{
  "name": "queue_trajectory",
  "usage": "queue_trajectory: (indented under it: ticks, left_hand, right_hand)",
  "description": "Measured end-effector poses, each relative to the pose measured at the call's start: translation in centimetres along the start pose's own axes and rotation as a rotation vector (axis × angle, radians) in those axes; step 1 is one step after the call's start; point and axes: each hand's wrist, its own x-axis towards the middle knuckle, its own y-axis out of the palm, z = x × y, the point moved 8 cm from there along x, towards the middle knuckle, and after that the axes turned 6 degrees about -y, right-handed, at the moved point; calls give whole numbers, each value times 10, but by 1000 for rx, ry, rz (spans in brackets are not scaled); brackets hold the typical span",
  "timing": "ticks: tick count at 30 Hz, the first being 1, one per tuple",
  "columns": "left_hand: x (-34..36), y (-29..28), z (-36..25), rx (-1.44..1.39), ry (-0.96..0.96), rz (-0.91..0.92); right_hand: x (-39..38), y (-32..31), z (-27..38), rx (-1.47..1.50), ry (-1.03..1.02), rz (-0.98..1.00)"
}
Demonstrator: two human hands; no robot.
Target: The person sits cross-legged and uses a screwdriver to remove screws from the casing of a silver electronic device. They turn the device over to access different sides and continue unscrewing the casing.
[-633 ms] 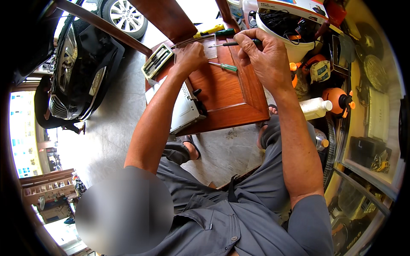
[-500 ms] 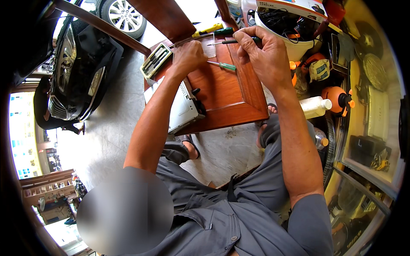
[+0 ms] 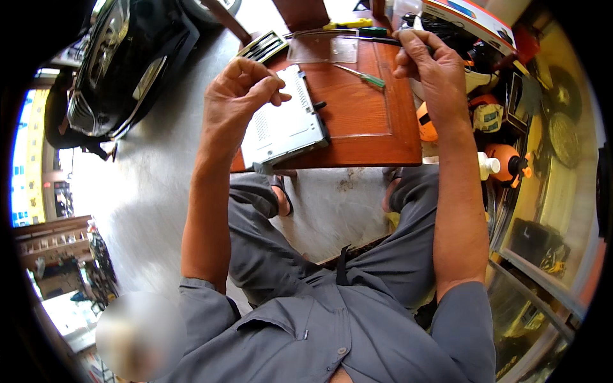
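Note:
My right hand (image 3: 435, 67), raised over the far right corner of the wooden chair seat (image 3: 357, 137), grips a thin screwdriver (image 3: 383, 40) with a dark handle, its shaft pointing left. Above the far left part of a silver metal box (image 3: 284, 131), like a car stereo unit, my left hand (image 3: 239, 96) is closed, thumb and fingertips together. Whatever it pinches is too small or hidden to make out. The box lies flat on the seat's left side. A green-handled screwdriver (image 3: 367, 78) rests right of it, below a clear plastic lid (image 3: 325, 51).
An open case of small screwdrivers (image 3: 264, 46) lies at the seat's far left corner, and a yellow-handled tool (image 3: 348, 24) at its back. Right of the seat are an orange spray bottle (image 3: 501, 159), a white bottle (image 3: 488, 166) and a glass cabinet (image 3: 549, 210). A black car (image 3: 118, 70) stands left.
My left hand has drawn back and left from the clear lid to above the metal box. My right hand keeps the dark-handled screwdriver. The view has shifted, showing more of the box.

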Motion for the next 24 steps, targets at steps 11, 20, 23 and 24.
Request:
queue_trajectory:
  ticks: [11,20,23,24]
  left_hand:
    - [-119,-77,42,-262,-113,-294]
    - [-89,-72,38,-244,-86,-165]
    - [-71,-70,49,-297,-48,-91]
    - [-68,-70,57,-309,-64,-103]
  right_hand:
    - [-20,53,-25,229,191,330]
    - [-12,119,6,29,138,571]
    - [-8,135,6,68,142,651]
    - [-11,137,3,80,162,657]
